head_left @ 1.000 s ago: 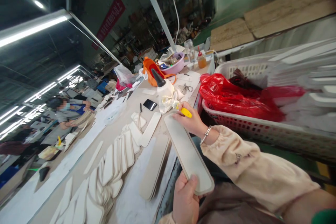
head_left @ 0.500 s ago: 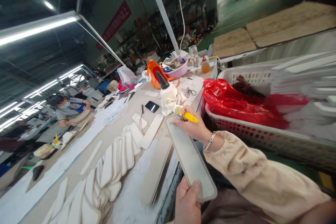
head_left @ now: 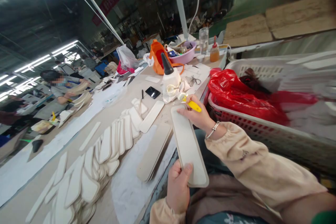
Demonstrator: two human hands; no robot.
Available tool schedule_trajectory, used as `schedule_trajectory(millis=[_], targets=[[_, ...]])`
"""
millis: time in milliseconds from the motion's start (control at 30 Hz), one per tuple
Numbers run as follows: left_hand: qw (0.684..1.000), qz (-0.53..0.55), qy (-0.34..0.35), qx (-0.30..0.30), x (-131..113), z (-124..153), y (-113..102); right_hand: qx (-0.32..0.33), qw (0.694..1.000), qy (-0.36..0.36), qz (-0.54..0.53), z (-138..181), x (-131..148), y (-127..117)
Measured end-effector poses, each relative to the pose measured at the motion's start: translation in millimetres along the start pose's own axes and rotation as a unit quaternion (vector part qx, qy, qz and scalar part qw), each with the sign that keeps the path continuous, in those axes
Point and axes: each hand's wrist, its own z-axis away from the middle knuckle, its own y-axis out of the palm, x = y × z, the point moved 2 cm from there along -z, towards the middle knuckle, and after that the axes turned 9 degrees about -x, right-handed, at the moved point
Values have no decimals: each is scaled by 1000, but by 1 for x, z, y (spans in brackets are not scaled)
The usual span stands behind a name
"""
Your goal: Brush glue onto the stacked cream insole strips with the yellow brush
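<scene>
Left hand (head_left: 179, 185) is drawn in around the near end of a long, round-cornered pale panel (head_left: 188, 143), its thumb pressed flat on the upper face and its fingers mostly hidden beneath the edge. Beyond it, at the panel's far end, the right hand (head_left: 197, 113) is curled around a yellow-handled tool (head_left: 194, 105), its thumb lying on the panel; whether its other fingers touch the underside cannot be told. The panel slants between the hands, beside the edge of the bench (head_left: 114, 112). To the left of the panel, near the left hand, a stack of similar panels (head_left: 154, 148) lies on a white sheet (head_left: 127, 196). Farther left of both hands spreads a fanned pile of pale pieces (head_left: 88, 182). To the right of the right hand, a red plastic bag (head_left: 231, 94) lies in a white basket (head_left: 258, 69). Just past the right hand is a white bottle (head_left: 171, 79) with a dark nozzle (head_left: 166, 63), a black phone (head_left: 152, 92) to its left and scissors (head_left: 194, 81) to its right. Beyond the bottle sit an orange bag (head_left: 156, 56) and a purple basin (head_left: 185, 57). Well apart from the hands, to the far left, another person (head_left: 59, 90) holds a bundle of pale pieces (head_left: 81, 88).
</scene>
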Motion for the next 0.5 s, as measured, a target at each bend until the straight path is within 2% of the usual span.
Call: schedule_trajectory(millis=[233,400,500], targets=[[1000,24,-8,1,-10,1,-20,-2,1000,-11,29,6,-20,14],[998,13,3,-61,-16,3,-53,41,999,-20,22,9,-38,40],[996,4,4,-88,-22,1,-76,68,993,-61,76,12,-49,57]])
